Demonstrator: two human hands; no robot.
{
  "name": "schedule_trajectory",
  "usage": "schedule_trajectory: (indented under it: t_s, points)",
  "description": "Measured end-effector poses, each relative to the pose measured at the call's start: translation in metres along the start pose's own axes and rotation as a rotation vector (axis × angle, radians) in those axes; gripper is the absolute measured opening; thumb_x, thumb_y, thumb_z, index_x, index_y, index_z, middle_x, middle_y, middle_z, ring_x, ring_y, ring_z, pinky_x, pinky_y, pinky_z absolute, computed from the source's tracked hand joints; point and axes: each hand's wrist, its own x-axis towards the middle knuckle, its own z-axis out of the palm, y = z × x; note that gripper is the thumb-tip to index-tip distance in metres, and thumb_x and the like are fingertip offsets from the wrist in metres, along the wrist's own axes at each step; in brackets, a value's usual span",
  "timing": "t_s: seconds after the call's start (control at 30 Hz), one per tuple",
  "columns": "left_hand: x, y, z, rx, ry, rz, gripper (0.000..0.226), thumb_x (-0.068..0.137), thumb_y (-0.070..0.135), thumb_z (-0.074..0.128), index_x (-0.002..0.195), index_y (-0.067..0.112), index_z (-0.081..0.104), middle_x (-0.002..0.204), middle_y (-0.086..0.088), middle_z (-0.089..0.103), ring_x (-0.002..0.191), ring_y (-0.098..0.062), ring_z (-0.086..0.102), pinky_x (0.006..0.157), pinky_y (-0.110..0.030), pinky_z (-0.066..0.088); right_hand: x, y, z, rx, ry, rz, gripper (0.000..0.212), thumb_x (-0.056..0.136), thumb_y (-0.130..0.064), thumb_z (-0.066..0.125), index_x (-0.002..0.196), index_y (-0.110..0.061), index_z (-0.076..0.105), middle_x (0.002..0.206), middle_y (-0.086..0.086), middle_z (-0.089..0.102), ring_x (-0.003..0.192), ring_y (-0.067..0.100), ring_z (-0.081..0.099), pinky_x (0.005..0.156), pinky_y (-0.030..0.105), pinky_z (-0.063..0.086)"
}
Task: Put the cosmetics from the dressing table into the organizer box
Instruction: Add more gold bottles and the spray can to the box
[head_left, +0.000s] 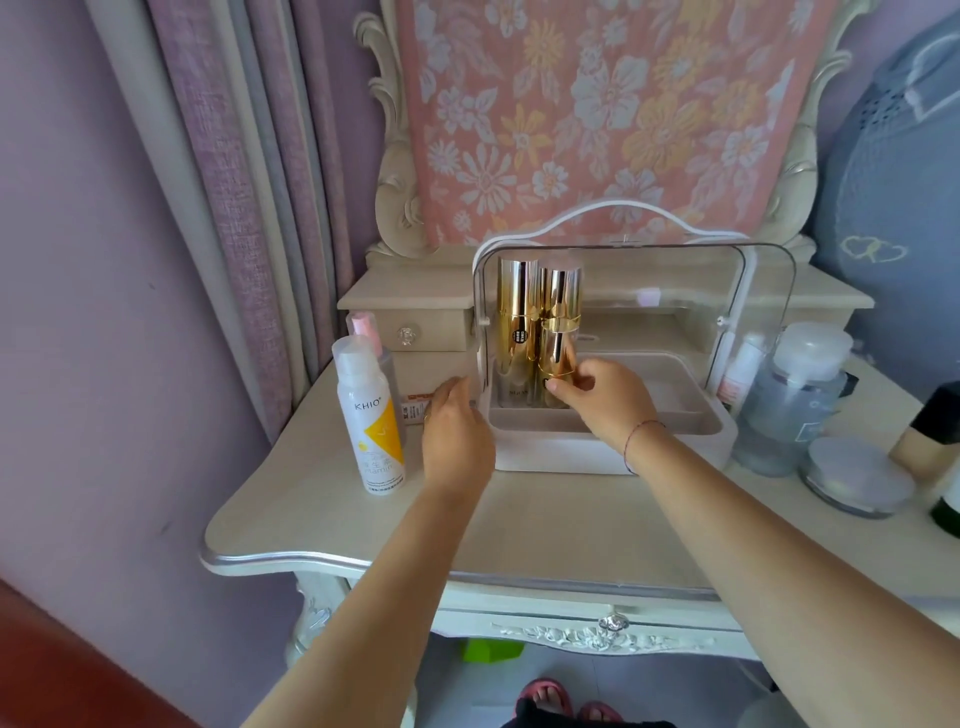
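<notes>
A white organizer box (571, 449) with a raised clear lid (675, 270) stands on the dressing table (545, 525). Two tall gold bottles stand upright in its left part. My right hand (605, 400) is inside the box, fingers closed around the lower half of the right gold bottle (560, 322). The left gold bottle (517, 312) stands just behind it. My left hand (454, 426) rests against the box's left outer wall, fingers curled on its corner. A white and yellow spray can (370, 415) stands left of the box.
A pink-capped bottle (366, 325) stands behind the spray can, and a small orange tube (415, 408) lies beside my left hand. Right of the box are a clear lotion bottle (795, 395), a glass jar (854, 475), a white tube (740, 371) and dark bottles (935, 431).
</notes>
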Motion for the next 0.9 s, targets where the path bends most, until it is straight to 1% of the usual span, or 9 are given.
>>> schedule_trajectory:
  t_s: [0.07, 0.13, 0.2, 0.27, 0.4, 0.53, 0.7, 0.8, 0.9]
  points:
    - [0.014, 0.001, -0.002, -0.007, -0.078, -0.068, 0.041, 0.093, 0.004, 0.04, 0.133, 0.005, 0.046, 0.135, -0.013, 0.051, 0.12, -0.028, 0.05, 0.097, -0.032, 0.041, -0.003, 0.001, 0.0, 0.01, 0.018, 0.006, 0.034, 0.087, -0.048, 0.057, 0.087, -0.015, 0.065, 0.077, 0.002, 0.064, 0.075, 0.019, 0.06, 0.066, 0.035, 0.05]
    - [0.021, -0.001, -0.004, 0.0, -0.12, -0.122, 0.038, 0.093, 0.007, 0.038, 0.131, 0.006, 0.047, 0.128, -0.015, 0.056, 0.106, -0.029, 0.057, 0.087, -0.034, 0.047, -0.007, 0.002, 0.0, 0.037, 0.059, 0.01, 0.035, 0.086, -0.047, 0.058, 0.098, -0.014, 0.065, 0.091, 0.001, 0.068, 0.085, 0.019, 0.062, 0.075, 0.038, 0.054]
    - [0.017, -0.003, -0.004, 0.014, -0.105, -0.117, 0.033, 0.093, 0.005, 0.036, 0.121, 0.004, 0.054, 0.116, -0.017, 0.062, 0.094, -0.028, 0.058, 0.075, -0.032, 0.046, -0.013, 0.005, -0.002, 0.071, 0.124, -0.002, 0.038, 0.087, -0.043, 0.06, 0.111, -0.013, 0.063, 0.103, -0.001, 0.066, 0.096, 0.018, 0.06, 0.08, 0.032, 0.051]
    - [0.003, -0.008, -0.002, 0.034, -0.063, -0.088, 0.03, 0.093, 0.005, 0.037, 0.112, 0.007, 0.059, 0.111, -0.013, 0.065, 0.095, -0.028, 0.058, 0.071, -0.028, 0.04, -0.023, 0.007, -0.003, 0.121, 0.227, -0.048, 0.037, 0.087, -0.036, 0.062, 0.115, -0.012, 0.061, 0.108, 0.0, 0.065, 0.1, 0.016, 0.058, 0.08, 0.026, 0.045]
    - [-0.025, -0.017, 0.001, 0.02, 0.043, -0.005, 0.035, 0.085, -0.003, 0.044, 0.111, 0.012, 0.064, 0.112, -0.005, 0.065, 0.1, -0.025, 0.058, 0.075, -0.024, 0.039, -0.055, 0.009, 0.0, 0.181, 0.412, -0.202, 0.026, 0.086, -0.018, 0.066, 0.109, -0.008, 0.063, 0.106, 0.005, 0.065, 0.099, 0.019, 0.059, 0.083, 0.024, 0.045]
    - [-0.032, -0.017, -0.004, 0.055, 0.137, -0.023, 0.024, 0.09, 0.004, 0.048, 0.104, 0.01, 0.067, 0.096, -0.012, 0.068, 0.087, -0.032, 0.058, 0.067, -0.03, 0.038, -0.08, 0.006, 0.003, 0.182, 0.496, -0.317, 0.019, 0.083, -0.006, 0.066, 0.102, -0.003, 0.064, 0.101, 0.008, 0.064, 0.095, 0.021, 0.06, 0.085, 0.024, 0.046]
    - [-0.051, -0.018, -0.009, 0.025, 0.182, -0.077, 0.011, 0.088, 0.015, 0.055, 0.084, 0.007, 0.063, 0.077, -0.009, 0.061, 0.074, -0.03, 0.055, 0.06, -0.032, 0.036, -0.094, 0.004, 0.006, 0.148, 0.44, -0.352, 0.016, 0.081, 0.0, 0.065, 0.096, -0.004, 0.066, 0.096, 0.007, 0.065, 0.092, 0.025, 0.061, 0.082, 0.034, 0.051]
    - [-0.063, -0.016, -0.011, 0.001, 0.165, -0.106, 0.014, 0.081, 0.015, 0.061, 0.092, 0.009, 0.064, 0.082, -0.007, 0.061, 0.075, -0.029, 0.057, 0.066, -0.037, 0.046, -0.098, 0.005, 0.007, 0.141, 0.424, -0.365, 0.013, 0.079, 0.003, 0.065, 0.089, -0.006, 0.066, 0.089, 0.005, 0.065, 0.083, 0.022, 0.06, 0.074, 0.033, 0.051]
    - [-0.074, -0.013, -0.013, 0.001, 0.145, -0.087, 0.025, 0.076, 0.017, 0.064, 0.101, 0.013, 0.064, 0.087, -0.005, 0.062, 0.08, -0.028, 0.056, 0.071, -0.038, 0.047, -0.098, 0.007, 0.008, 0.156, 0.389, -0.342, 0.013, 0.078, 0.002, 0.065, 0.085, -0.009, 0.066, 0.084, 0.002, 0.065, 0.074, 0.017, 0.057, 0.067, 0.028, 0.049]
